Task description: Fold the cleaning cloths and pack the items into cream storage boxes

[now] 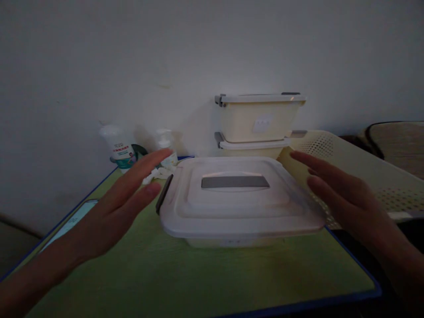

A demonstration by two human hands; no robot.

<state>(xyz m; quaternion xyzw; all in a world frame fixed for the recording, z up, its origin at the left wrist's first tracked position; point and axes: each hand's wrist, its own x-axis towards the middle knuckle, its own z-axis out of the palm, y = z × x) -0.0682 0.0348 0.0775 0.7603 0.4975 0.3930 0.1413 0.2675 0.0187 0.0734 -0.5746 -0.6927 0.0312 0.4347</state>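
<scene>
A lidded plastic storage box (238, 207) sits on the green table, with a grey handle (235, 181) set in its pale lid. On its left side a dark latch (164, 194) sticks out. My left hand (122, 203) is held beside that latch, fingers stretched out, holding nothing. Across the box, my right hand (344, 198) hovers off the right edge of the lid, its fingers extended and apart. Both palms face inward toward the box. Whether the right side has a latch is hidden from me.
Two similar boxes (258, 121) are stacked behind, near the wall. A cream perforated basket (357, 168) stands at the right. A white bottle (119, 148), a pump bottle (164, 140) and crumpled white tissue (159, 173) are at the back left. A phone (71, 221) lies on the green table (198, 282).
</scene>
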